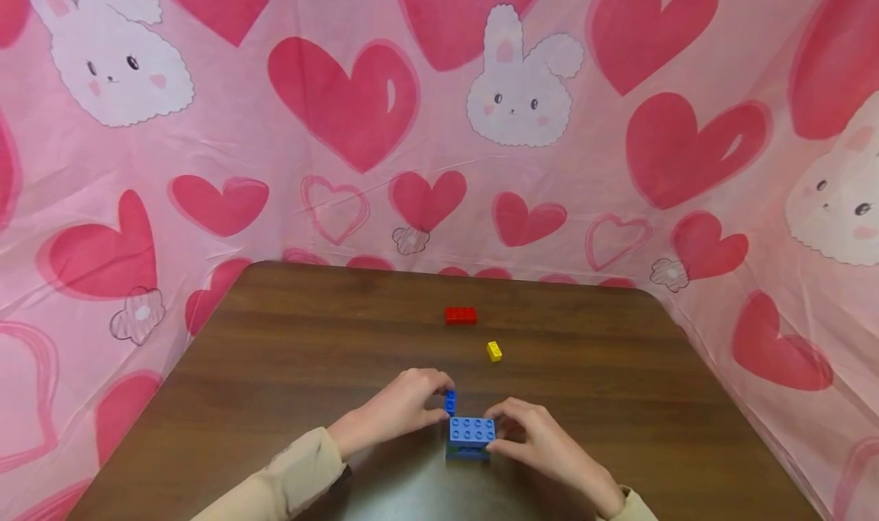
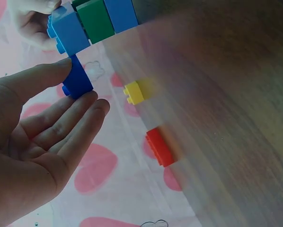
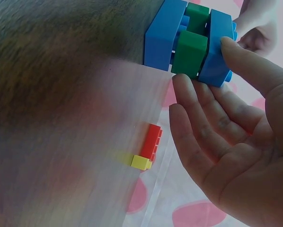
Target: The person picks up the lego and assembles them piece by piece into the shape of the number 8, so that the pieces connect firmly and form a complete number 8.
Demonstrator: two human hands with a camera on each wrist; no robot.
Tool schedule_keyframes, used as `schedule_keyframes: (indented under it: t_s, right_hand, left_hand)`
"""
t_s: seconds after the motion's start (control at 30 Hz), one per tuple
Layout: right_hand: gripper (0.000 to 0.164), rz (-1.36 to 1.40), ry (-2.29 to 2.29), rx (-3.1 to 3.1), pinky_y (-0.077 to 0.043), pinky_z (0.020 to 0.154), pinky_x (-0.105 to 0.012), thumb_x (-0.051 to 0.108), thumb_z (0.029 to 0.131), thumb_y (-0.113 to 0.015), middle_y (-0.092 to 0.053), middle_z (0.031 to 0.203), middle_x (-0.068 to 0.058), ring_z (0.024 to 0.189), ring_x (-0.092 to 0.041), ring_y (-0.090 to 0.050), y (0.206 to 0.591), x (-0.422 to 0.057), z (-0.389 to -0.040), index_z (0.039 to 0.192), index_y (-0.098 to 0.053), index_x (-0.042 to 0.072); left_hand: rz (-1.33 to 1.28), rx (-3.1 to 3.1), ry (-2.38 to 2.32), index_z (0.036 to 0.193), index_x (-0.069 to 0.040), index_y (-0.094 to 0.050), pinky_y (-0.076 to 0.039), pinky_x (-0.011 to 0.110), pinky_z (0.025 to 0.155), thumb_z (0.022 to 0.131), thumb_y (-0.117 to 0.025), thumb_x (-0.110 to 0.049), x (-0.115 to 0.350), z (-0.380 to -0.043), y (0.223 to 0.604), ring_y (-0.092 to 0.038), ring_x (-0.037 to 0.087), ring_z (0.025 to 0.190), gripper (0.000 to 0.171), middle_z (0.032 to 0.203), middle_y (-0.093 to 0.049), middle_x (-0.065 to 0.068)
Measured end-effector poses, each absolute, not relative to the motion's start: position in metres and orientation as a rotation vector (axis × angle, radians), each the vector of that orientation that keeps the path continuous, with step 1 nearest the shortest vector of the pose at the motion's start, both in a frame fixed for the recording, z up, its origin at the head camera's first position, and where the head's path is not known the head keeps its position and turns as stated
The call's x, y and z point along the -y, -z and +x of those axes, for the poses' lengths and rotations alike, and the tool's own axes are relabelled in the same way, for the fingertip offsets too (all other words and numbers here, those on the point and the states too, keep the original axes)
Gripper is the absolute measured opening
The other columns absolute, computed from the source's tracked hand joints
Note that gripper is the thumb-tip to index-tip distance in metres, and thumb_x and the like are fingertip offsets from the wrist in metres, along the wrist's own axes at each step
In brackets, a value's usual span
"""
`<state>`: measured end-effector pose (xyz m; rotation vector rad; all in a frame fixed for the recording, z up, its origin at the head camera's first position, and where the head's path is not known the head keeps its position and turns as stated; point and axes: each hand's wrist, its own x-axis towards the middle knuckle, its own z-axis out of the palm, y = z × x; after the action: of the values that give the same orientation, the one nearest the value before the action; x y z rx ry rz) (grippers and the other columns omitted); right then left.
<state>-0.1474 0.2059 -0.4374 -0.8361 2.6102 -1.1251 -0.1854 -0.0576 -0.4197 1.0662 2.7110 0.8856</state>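
Observation:
My left hand (image 1: 405, 400) pinches a small dark blue brick (image 2: 79, 80) between thumb and fingers. That brick is at the back left corner of a stack; whether they are joined I cannot tell. In the stack, a lighter blue eight-stud brick (image 1: 471, 429) lies over two green bricks (image 3: 190, 52), with a gap between them. Under these is another blue brick (image 3: 161, 42), resting on the table. My right hand (image 1: 539, 437) grips the stack's right end, its thumb on the near side of the top brick and fingers at the far side.
Beyond the hands, a small yellow brick (image 1: 494, 352) lies on the brown wooden table (image 1: 330, 315). A red brick (image 1: 461, 316) is farther back. Pink cloth (image 1: 439, 147) with hearts and rabbits hangs behind and along both sides of the table.

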Motion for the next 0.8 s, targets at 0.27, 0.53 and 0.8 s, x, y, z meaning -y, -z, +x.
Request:
schedule_keyframes:
  t_s: [0.27, 0.53, 0.8]
  right_hand:
    - [0.032, -0.850, 1.128, -2.608, -0.057, 0.076, -0.022, 0.029, 0.089, -0.073, -0.069, 0.106, -0.006, 0.084, 0.002, -0.063, 0.438, -0.207, -0.147, 0.112, -0.066, 0.009]
    - [0.032, -0.851, 1.127, -2.609, -0.057, 0.075, -0.022, 0.030, 0.089, -0.073, -0.069, 0.106, -0.007, 0.084, 0.002, -0.063, 0.437, -0.206, -0.146, 0.112, -0.066, 0.009]
    - [0.031, -0.820, 1.121, -2.609, -0.057, 0.075, -0.021, 0.030, 0.089, -0.073, -0.069, 0.106, -0.005, 0.084, 0.001, -0.062, 0.436, -0.206, -0.146, 0.112, -0.066, 0.010]
  left_hand:
    - [1.066, -2.721, -0.915, 0.115, -0.008, -0.069, -0.057, 0.024, 0.085, 0.086, -0.078, -0.019, 0.060, -0.184, 0.416, -0.069, 0.018, 0.097, 0.033, 0.109, -0.073, 0.004]
    - [1.131, -2.745, -0.901, 0.114, -0.009, -0.070, -0.057, 0.022, 0.085, 0.085, -0.078, -0.019, 0.058, -0.176, 0.408, -0.070, 0.016, 0.097, 0.032, 0.108, -0.073, 0.003]
    - [1.202, -2.760, -0.835, 0.111, -0.011, -0.070, -0.056, 0.019, 0.082, 0.084, -0.079, -0.024, 0.056, -0.166, 0.402, -0.067, 0.008, 0.092, 0.031, 0.104, -0.073, 0.000]
